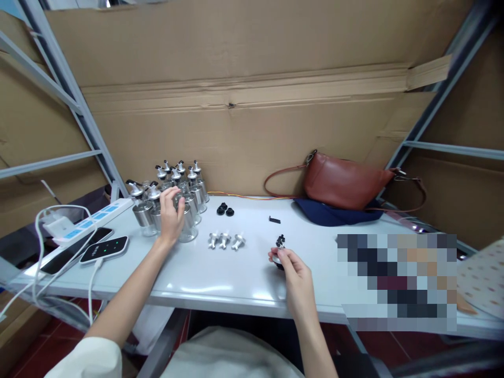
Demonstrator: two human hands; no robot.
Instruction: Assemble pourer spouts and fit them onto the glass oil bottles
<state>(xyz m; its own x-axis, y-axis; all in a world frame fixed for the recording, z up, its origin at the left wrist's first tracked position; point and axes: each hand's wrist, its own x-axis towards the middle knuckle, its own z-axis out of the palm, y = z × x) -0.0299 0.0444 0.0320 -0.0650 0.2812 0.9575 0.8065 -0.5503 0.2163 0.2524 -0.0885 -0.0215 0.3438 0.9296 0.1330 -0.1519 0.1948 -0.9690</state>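
Observation:
My left hand (170, 214) is wrapped around a glass dispenser bottle (188, 223) at the front of a cluster of several metal-topped glass bottles (179, 189) at the table's back left. My right hand (292, 266) pinches a small black and silver pourer cap (280, 244) just above the white table (220, 273), near its front middle. Three loose silver spout parts (226, 240) lie in a row between my hands. Two black rubber rings (224, 210) and a small black clip (274, 219) lie further back.
A power strip (92, 218) with white cables, a phone (74, 251) and a charging device (105, 249) lie at the left. A brown leather bag (346, 181) rests on a navy cloth (334, 214) at the back right. Cardboard walls and metal shelf frames surround the table.

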